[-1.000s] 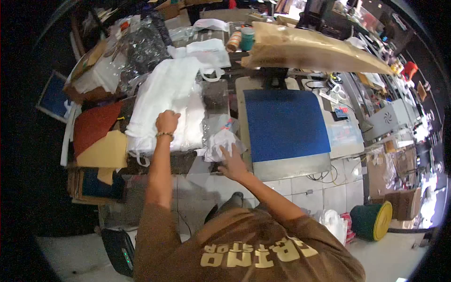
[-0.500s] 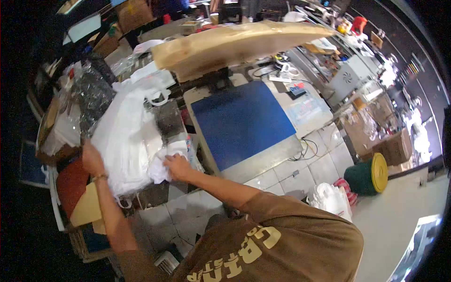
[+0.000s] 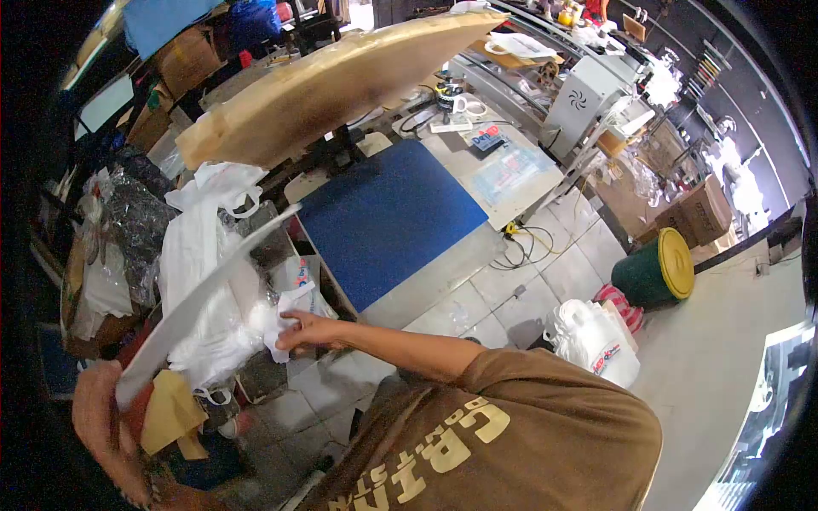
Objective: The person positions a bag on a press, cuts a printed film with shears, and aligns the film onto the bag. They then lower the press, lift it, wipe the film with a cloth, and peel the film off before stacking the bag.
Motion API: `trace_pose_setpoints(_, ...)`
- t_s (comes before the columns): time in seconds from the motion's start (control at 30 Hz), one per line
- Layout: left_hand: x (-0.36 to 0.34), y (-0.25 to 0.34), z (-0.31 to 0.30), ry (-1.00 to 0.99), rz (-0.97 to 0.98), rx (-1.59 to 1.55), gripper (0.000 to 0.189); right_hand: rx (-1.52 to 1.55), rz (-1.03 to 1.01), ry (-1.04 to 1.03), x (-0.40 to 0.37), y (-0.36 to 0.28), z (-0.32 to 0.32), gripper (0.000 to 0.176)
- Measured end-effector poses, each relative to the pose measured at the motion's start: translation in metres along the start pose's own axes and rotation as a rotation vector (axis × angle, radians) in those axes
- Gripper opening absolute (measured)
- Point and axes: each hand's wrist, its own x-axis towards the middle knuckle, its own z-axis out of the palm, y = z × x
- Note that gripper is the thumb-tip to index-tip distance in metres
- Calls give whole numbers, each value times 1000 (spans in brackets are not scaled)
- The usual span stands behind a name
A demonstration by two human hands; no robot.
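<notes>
At the lower left, my left hand (image 3: 98, 409) is closed on the lower end of a long white sheet (image 3: 192, 307), blurred by motion, which slants up to the right across the bag pile. A heap of white bags (image 3: 192, 255) lies behind it. My right hand (image 3: 302, 330) pinches a piece of white material (image 3: 290, 308) at the right side of the heap. Beyond my right hand is a blue flat pad (image 3: 396, 221) on a pale table. A large tan curved board (image 3: 332, 94) rises above the pad.
A green bin with a yellow lid (image 3: 675, 264) stands on the right, beside white printed bags (image 3: 596, 341) on the tiled floor. Cables (image 3: 528, 247) lie near the table. Boxes and clear plastic (image 3: 141, 226) fill the left.
My left hand has moved down and left, and a white sheet is now lifted in it. My right hand remains at the white material. The camera view has shifted.
</notes>
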Motion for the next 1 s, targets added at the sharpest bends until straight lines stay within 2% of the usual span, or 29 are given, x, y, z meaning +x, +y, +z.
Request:
trace_pose_setpoints(0.03, 14, 27, -9, 1, -6, 5, 36, -4, 2, -7, -11, 3, 2, 106)
trace_pose_setpoints(0.1, 40, 70, -23, -5, -124, -409, 37, 307, 162, -162, -42, 5, 3, 106)
trace_pose_setpoints(0.13, 38, 77, -20, 25, -288, -323, 30, 438, 85, -254, -62, -1, 6, 96)
trace_pose_setpoints(0.17, 43, 82, -10, 24, -294, -313, 30, 437, 88, -265, -75, 1, -4, 96)
trace_pose_setpoints(0.23, 64, 88, 21, 246, -554, -239, 26, 658, -110, -413, -100, 7, -28, 84)
trace_pose_setpoints(0.3, 72, 82, 62, 241, -703, -600, 27, 610, -201, -318, -151, -22, -48, 73)
trace_pose_setpoints(0.37, 85, 86, 103, 124, -783, -704, 31, 559, -177, -90, -194, -49, -71, 65)
trace_pose_setpoints(0.43, 79, 96, 166, 72, -889, -847, 33, 486, -235, 67, -218, -62, -110, 55)
trace_pose_setpoints(0.47, 82, 114, 185, -16, -921, -943, 37, 255, -151, 264, -229, -74, -133, 52)
trace_pose_setpoints(0.5, 68, 121, 230, 44, -956, -1140, 42, 14, -74, 453, -237, -85, -156, 48)
trace_pose_setpoints(0.57, 50, 152, 306, 80, -1084, -1262, 38, 105, -291, 480, -238, -78, -207, 50)
trace_pose_setpoints(0.6, 37, 166, 352, 153, -1038, -1378, 32, 112, -276, 471, -248, -85, -215, 50)
trace_pose_setpoints(0.67, 45, 226, 379, 347, -1175, -1374, 19, 664, -291, 191, -270, -99, -222, 55)
trace_pose_setpoints(0.7, 31, 240, 418, 433, -1194, -1345, 16, 664, -277, 188, -278, -90, -232, 55)
trace_pose_setpoints(0.77, 36, 284, 432, 519, -1410, -1481, 14, 368, -204, 45, -292, -62, -250, 60)
trace_pose_setpoints(0.83, 40, 315, 429, 485, -1483, -1422, 14, 405, -186, -28, -308, -46, -254, 61)
trace_pose_setpoints(0.87, 43, 327, 427, 438, -1542, -1368, 15, 390, -188, 41, -310, -36, -259, 60)
trace_pose_setpoints(0.93, 41, 348, 424, 469, -1539, -1419, 17, 351, -193, 219, -316, -27, -256, 55)
trace_pose_setpoints(1.0, 41, 359, 424, 498, -1523, -1471, 20, 389, -244, 150, -324, -36, -245, 55)
